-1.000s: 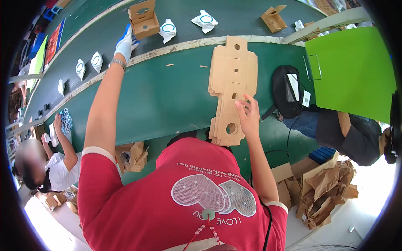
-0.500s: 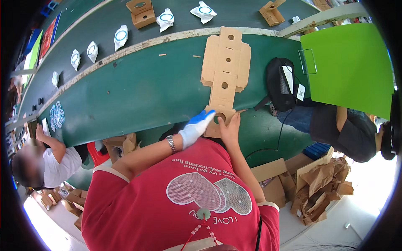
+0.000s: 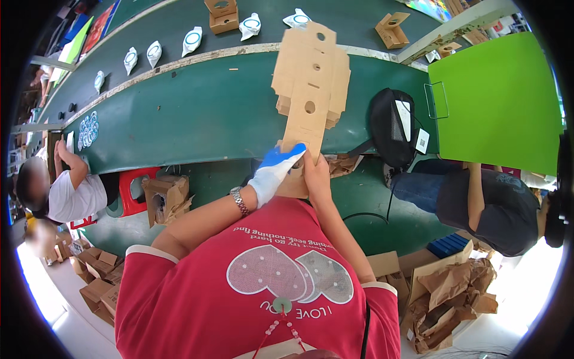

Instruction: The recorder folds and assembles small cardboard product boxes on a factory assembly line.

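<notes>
A flat brown cardboard box blank (image 3: pixel 315 87), with a row of round holes, reaches from my hands out over the green table. At its near end, close to my body, my left hand (image 3: pixel 278 170) in a white and blue glove closes on the cardboard, fingers pressed on top. Beside it my bare right hand (image 3: pixel 317 176) grips the same end, thumb upward and the other fingers mostly hidden. Layered edges show beneath the blank's right side; whether these are more blanks I cannot tell. Part of the near panel lies hidden under my hands.
Along the dark belt (image 3: pixel 170 42) beyond the table lie several white pouches (image 3: pixel 192 40) with blue rings and open small boxes (image 3: pixel 392 31). A black bag (image 3: pixel 391 128) and a green board (image 3: pixel 496 102) stand right. Co-workers (image 3: pixel 81 194) sit left and right. Open cartons (image 3: pixel 164 200) stand below.
The blank has tilted and shifted slightly left, its far end now overlapping the belt's edge. Both hands have moved up a little along its near end. My view has turned slightly.
</notes>
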### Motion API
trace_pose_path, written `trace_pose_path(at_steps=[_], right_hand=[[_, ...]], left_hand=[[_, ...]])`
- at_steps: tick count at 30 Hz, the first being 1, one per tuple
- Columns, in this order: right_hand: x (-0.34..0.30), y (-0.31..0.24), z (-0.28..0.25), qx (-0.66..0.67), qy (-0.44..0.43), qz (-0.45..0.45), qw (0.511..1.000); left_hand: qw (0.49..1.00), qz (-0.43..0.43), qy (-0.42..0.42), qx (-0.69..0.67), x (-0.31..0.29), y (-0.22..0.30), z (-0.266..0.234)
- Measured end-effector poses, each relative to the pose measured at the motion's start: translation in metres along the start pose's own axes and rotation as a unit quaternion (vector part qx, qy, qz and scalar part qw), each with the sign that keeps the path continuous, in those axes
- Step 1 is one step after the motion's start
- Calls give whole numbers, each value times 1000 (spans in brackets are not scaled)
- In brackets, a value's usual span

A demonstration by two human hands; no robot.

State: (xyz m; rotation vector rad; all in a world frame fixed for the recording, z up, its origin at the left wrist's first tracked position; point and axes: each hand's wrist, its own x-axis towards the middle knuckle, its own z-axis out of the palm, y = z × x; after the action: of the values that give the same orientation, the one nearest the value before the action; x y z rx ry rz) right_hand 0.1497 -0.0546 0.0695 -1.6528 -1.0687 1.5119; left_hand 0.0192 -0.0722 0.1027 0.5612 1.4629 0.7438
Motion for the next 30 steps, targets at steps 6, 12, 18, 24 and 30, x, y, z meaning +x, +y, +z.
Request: trace_pose_path(at_steps=[6,12,18,24,30], right_hand=[[16,-35,-42,337,-312,141,877],[-29,-80,-42,149,-489,115,852],[36,-73,-42,442,-402,123,793],[74,-56,-22,255,-260,46,930],[29,-37,-3,197,-266,-26,943]], left_hand=[[988,115,-91,-39,20,-21,-29],[880,207,26,-426,-17,71,-70],[845,504,138,116,-20,16,-66],[780,490,152,359,-31,3,-39],[899,243,-123,-343,-32,13,-50]])
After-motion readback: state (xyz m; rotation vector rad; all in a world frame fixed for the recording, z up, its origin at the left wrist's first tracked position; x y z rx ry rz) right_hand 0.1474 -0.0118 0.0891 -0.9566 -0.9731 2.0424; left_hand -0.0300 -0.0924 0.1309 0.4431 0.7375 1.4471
